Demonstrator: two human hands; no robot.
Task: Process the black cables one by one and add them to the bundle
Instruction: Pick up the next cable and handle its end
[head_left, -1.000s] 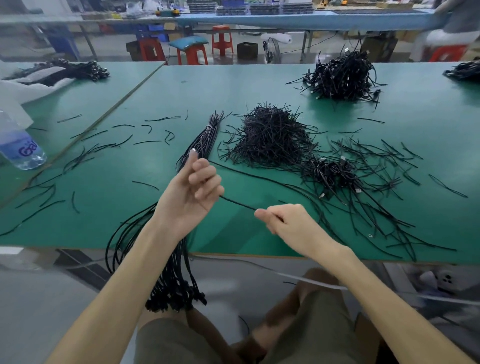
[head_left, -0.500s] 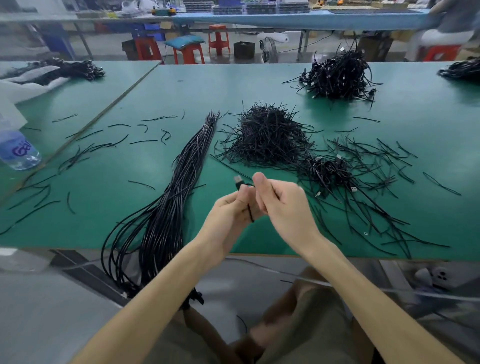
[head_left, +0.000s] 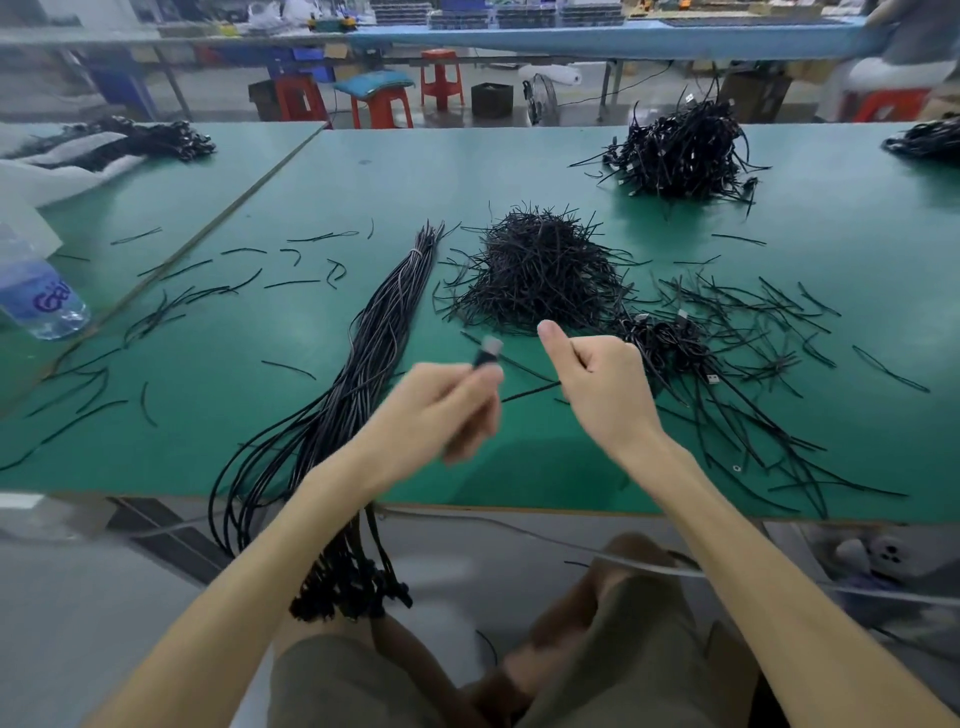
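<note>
Both forearms (head_left: 244, 582) bare up to the frame's edge; loose olive-grey shorts (head_left: 623, 670) over the thighs.

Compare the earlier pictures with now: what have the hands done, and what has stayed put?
The hands, together half a second ago, have drawn apart. The left hand holds the black cable by its plug end, and the right hand grips it further along. The bundle and the heap of short black pieces lie unchanged.

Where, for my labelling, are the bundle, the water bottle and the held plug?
bundle (head_left: 383, 322), head view, middle of its strands.
water bottle (head_left: 40, 302), head view, its label.
plug (head_left: 484, 358), head view, its black body.
</note>
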